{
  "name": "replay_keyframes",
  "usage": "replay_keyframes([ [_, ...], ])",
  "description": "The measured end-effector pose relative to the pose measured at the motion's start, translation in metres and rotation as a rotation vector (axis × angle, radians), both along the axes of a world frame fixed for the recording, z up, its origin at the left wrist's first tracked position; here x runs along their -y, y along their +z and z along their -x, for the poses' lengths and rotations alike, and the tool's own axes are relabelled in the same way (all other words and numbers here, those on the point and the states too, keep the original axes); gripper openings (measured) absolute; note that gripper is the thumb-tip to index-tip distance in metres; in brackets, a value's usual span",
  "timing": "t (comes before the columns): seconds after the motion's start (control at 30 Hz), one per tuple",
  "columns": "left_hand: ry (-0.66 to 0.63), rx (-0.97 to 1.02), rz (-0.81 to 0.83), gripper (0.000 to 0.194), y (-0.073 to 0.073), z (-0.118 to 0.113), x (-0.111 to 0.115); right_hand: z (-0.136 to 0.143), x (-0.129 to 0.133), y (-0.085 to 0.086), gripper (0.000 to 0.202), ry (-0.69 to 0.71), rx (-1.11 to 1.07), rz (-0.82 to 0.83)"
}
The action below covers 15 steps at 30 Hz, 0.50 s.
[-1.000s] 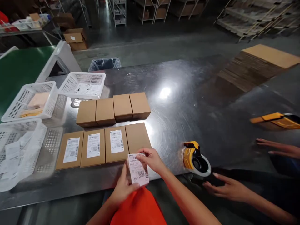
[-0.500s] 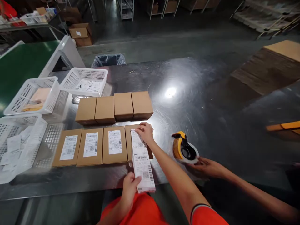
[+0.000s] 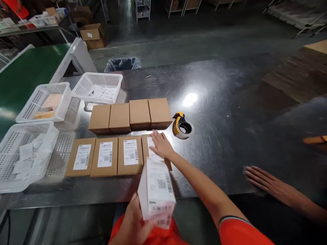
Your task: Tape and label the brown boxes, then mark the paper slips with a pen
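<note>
My left hand (image 3: pixel 135 221) grips a folded strip of printed shipping labels (image 3: pixel 159 190) in front of my body, slightly blurred. Palm down, my right hand (image 3: pixel 162 145) lies flat with fingers spread on the fourth cardboard box (image 3: pixel 146 141) of the front row, over a white label (image 3: pixel 151 153) on its top. My fingers partly cover that label. To the left, three boxes in the same row each bear a label, such as this cardboard box (image 3: pixel 130 166). Behind them, a row of unlabelled boxes (image 3: pixel 138 112) stands side by side.
A yellow and black tape dispenser (image 3: pixel 182 127) stands right of the back row. White baskets (image 3: pixel 98 80) with papers and packets are at left, beside a green conveyor (image 3: pixel 25 64). Another person's hand (image 3: pixel 273 185) is at the table's right. A lined bin (image 3: pixel 122 64) stands beyond the table.
My right hand has gone from holding the strip's end to lying flat on the fourth box's label. The left hand's labels came closer. The other person's hand released the tape dispenser, now farther back.
</note>
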State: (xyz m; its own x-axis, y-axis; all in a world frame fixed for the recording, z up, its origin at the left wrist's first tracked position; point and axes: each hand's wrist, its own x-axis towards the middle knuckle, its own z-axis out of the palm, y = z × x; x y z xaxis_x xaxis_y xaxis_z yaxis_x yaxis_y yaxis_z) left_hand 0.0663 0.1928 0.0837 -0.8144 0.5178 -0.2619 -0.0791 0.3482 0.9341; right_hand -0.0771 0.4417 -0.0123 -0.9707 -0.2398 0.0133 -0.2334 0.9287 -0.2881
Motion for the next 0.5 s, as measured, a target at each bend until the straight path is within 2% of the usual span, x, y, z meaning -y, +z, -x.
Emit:
replay_keyframes([
  [0.03,-0.032,-0.094,0.061,0.033,0.008,0.011,0.005,-0.002,0.002,0.001,0.07,-0.111,-0.006,0.002],
  [0.07,-0.053,-0.182,0.111,0.03,0.013,0.021,0.009,-0.008,0.007,0.003,0.07,-0.165,-0.004,0.029],
  [0.1,-0.066,-0.247,0.148,0.028,0.017,0.03,0.012,-0.017,0.012,0.006,0.069,-0.154,0.011,0.088],
  [0.13,-0.073,-0.283,0.162,0.028,0.019,0.037,0.015,-0.028,0.019,0.009,0.067,-0.079,0.041,0.184],
  [0.17,-0.079,-0.297,0.16,0.028,0.02,0.042,0.017,-0.04,0.025,0.013,0.062,0.004,0.087,0.323],
  [0.2,-0.092,-0.293,0.145,0.03,0.021,0.047,0.017,-0.051,0.03,0.02,0.055,0.005,0.132,0.491],
  [0.27,-0.138,-0.253,0.093,0.033,0.022,0.052,0.014,-0.062,0.034,0.037,0.061,-0.16,0.212,0.896],
  [0.33,-0.2,-0.205,0.03,0.037,0.025,0.055,0.006,-0.058,0.029,0.062,0.065,-0.388,0.269,1.29],
  [0.37,-0.235,-0.18,0.0,0.039,0.025,0.055,0.002,-0.051,0.024,0.077,0.062,-0.466,0.29,1.431],
  [0.43,-0.324,-0.121,-0.044,0.041,0.022,0.057,-0.007,-0.036,0.012,0.104,0.052,-0.529,0.306,1.552],
  [0.5,-0.369,-0.05,-0.071,0.044,0.015,0.061,-0.014,-0.027,0.001,0.127,0.041,-0.559,0.25,1.512],
])
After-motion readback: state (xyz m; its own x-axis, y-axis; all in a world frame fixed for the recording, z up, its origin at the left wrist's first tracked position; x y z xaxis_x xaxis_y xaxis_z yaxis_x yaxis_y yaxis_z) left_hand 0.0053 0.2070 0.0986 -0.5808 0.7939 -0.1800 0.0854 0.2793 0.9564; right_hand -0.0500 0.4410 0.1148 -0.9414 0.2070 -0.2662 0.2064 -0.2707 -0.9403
